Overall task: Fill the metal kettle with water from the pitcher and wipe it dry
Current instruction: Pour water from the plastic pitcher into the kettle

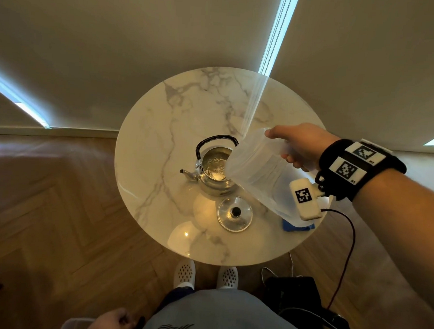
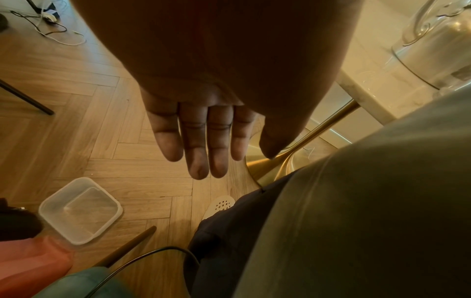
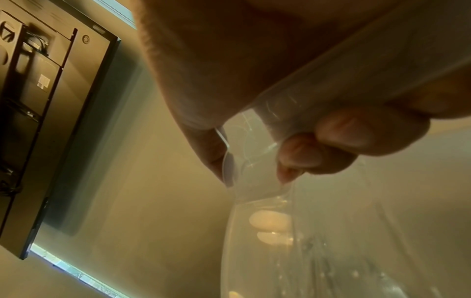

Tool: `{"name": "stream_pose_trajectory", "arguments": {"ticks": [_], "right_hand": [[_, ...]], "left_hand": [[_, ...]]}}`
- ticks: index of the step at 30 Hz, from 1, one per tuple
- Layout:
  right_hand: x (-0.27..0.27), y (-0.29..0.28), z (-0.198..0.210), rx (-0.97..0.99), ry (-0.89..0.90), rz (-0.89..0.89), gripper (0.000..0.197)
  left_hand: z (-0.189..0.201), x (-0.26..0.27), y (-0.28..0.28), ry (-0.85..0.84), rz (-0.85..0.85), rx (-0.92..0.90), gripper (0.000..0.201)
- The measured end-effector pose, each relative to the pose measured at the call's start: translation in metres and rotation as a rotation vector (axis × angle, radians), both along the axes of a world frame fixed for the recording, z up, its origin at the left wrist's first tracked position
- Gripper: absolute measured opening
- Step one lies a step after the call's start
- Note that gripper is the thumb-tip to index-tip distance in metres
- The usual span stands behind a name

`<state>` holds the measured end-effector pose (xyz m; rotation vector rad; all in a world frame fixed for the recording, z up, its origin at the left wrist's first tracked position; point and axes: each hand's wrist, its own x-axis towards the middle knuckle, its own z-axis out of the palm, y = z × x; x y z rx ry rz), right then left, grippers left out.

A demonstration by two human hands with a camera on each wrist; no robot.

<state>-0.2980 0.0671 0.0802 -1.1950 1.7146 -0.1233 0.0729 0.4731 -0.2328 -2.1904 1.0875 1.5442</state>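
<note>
Right hand: we find the right hand [image 1: 300, 146] wrapped around the handle of the clear pitcher [image 1: 258, 171]; in the right wrist view its fingers [image 3: 339, 137] curl round the handle.
Pitcher: tipped steeply, its mouth over the open top of the metal kettle [image 1: 211, 171].
Kettle: we see it upright on the round marble table [image 1: 162, 126], black handle raised, spout toward the left, bright liquid inside.
Lid: the kettle lid [image 1: 234, 213] lies off the kettle on the table, just beside it on the near side.
Cloth: we note a blue cloth [image 1: 298, 227] at the table's right edge, partly hidden behind the pitcher.
Left hand: the left hand [image 2: 203, 129] hangs by the person's side above the wooden floor, fingers straight and together, grasping nothing.
Floor: a clear plastic container [image 2: 80, 209] sits near the left hand's side.
</note>
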Motion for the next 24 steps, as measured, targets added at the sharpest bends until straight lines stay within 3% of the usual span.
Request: {"name": "stream_pose_trajectory", "arguments": {"ticks": [3,5,13,24], "right_hand": [[0.0,0.001,0.0,0.002,0.006,0.006,0.051],[0.0,0.002,0.001,0.001,0.006,0.008,0.052],[0.001,0.003,0.003,0.023,0.016,0.017,0.051],[0.001,0.002,0.004,0.018,0.017,0.027,0.052]], "left_hand": [[0.004,-0.004,0.002,-0.032,-0.011,-0.018,0.015],[0.002,-0.006,0.005,-0.037,0.011,-0.024,0.01],[0.005,-0.012,0.008,-0.07,0.055,-0.05,0.015],[0.002,-0.013,0.004,-0.084,-0.041,-0.069,0.015]]}}
